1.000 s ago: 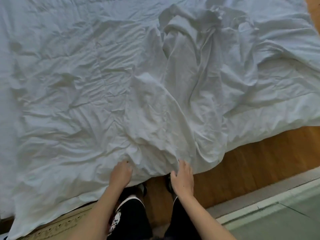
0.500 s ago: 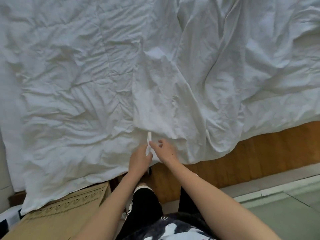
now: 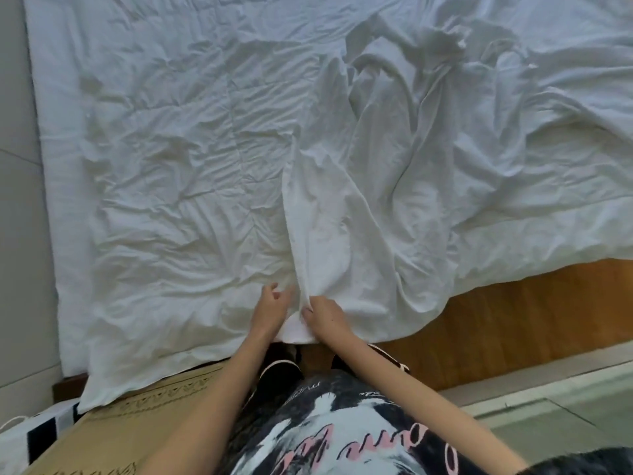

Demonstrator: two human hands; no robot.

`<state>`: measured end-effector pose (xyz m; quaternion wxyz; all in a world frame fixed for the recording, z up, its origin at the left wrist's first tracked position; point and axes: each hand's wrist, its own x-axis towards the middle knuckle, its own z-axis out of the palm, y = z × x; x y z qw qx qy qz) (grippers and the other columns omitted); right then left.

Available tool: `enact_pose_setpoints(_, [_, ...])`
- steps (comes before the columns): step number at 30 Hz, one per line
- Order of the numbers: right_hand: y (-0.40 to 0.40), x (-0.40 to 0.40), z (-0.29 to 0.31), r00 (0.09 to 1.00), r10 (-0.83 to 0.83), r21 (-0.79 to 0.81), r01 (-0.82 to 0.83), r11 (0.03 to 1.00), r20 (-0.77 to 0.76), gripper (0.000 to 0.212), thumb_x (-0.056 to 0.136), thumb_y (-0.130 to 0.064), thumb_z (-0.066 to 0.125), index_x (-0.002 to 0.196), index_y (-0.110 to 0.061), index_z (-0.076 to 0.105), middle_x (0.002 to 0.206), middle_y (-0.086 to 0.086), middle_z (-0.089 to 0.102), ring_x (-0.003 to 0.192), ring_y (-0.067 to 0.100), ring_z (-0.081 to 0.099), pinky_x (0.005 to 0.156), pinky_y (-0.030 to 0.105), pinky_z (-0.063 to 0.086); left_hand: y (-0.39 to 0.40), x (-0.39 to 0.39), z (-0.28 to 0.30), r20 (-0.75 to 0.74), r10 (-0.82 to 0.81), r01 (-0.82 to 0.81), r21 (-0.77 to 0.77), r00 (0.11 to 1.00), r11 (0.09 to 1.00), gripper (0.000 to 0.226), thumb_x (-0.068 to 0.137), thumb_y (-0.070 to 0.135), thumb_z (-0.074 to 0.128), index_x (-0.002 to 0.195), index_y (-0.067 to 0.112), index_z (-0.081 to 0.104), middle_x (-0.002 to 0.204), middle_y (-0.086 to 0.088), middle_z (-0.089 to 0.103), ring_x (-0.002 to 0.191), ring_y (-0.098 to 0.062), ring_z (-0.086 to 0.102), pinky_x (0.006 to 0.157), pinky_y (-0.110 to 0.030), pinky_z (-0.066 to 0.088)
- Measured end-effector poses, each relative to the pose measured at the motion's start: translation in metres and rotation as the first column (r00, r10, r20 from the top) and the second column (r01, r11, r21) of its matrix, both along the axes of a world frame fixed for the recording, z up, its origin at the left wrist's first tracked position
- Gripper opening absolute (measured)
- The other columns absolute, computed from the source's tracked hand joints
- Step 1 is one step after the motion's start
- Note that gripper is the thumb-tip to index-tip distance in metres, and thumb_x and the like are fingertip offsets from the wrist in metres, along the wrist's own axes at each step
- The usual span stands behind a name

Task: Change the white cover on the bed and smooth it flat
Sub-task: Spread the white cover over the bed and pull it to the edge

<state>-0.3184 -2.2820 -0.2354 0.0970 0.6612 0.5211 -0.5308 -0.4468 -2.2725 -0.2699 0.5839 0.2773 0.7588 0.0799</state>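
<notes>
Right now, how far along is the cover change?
Done: the white cover is spread over the bed, its left part fairly flat. In hand: the right hand has a grip on a fold at the near edge; the left hand is at the cloth beside it, its grip unclear. Left: the bunched ridge running up the middle and right side needs pulling out and smoothing.

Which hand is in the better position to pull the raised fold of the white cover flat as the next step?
Probably the right hand: it already pinches the near end of the raised fold in the white cover. The left hand sits beside it, fingers curled, holding nothing.
</notes>
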Motion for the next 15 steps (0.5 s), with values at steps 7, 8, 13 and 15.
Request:
enact_pose_setpoints(7, [-0.019, -0.052, 0.028, 0.970, -0.056, -0.015, 0.053, 0.998, -0.238, 0.021, 0.095, -0.020, 0.049, 0.076, -0.010, 0.051, 0.077, 0.009, 0.056, 0.076, 0.028, 0.052, 0.058, 0.034, 0.033, 0.072, -0.005, -0.011, -0.178, -0.195, 0.192, -0.032, 0.965, 0.981, 0.033, 0.089, 0.011, 0.049, 0.117, -0.004, 0.059, 0.116, -0.024, 0.063, 0.104, -0.038, 0.061, 0.089, -0.042, 0.050])
enact_pose_setpoints(8, [-0.017, -0.064, 0.031, 0.961, -0.079, 0.004, 0.083, 0.997, -0.265, 0.017, 0.093, -0.019, 0.049, 0.083, -0.007, 0.055, 0.082, 0.013, 0.060, 0.078, 0.030, 0.055, 0.061, 0.034, 0.035, 0.076, -0.016, -0.009, -0.257, -0.224, 0.228, -0.014, 0.940, 0.974, 0.033, 0.090, 0.010, 0.046, 0.118, -0.004, 0.059, 0.118, -0.025, 0.062, 0.107, -0.039, 0.060, 0.090, -0.042, 0.049])
enact_pose_setpoints(13, [0.000, -0.135, 0.034, 0.964, 0.035, 0.064, -0.019, 0.998, -0.262, 0.014, 0.082, -0.015, 0.054, 0.081, -0.001, 0.059, 0.078, 0.014, 0.061, 0.070, 0.030, 0.056, 0.058, 0.036, 0.042, 0.089, -0.118, 0.016, -0.529, -0.157, 0.240, 0.091, 0.834, 0.966, 0.033, 0.098, 0.014, 0.039, 0.112, -0.008, 0.059, 0.118, -0.031, 0.059, 0.110, -0.043, 0.056, 0.088, -0.043, 0.044])
enact_pose_setpoints(15, [0.005, -0.167, 0.031, 0.962, 0.175, 0.101, -0.157, 0.983, -0.211, 0.016, 0.084, -0.013, 0.055, 0.071, -0.004, 0.057, 0.067, 0.010, 0.056, 0.062, 0.027, 0.052, 0.052, 0.032, 0.039, 0.087, -0.177, 0.025, -0.602, -0.086, 0.190, 0.111, 0.794, 0.975, 0.033, 0.099, 0.014, 0.039, 0.112, -0.009, 0.058, 0.119, -0.032, 0.058, 0.110, -0.045, 0.055, 0.088, -0.046, 0.043])
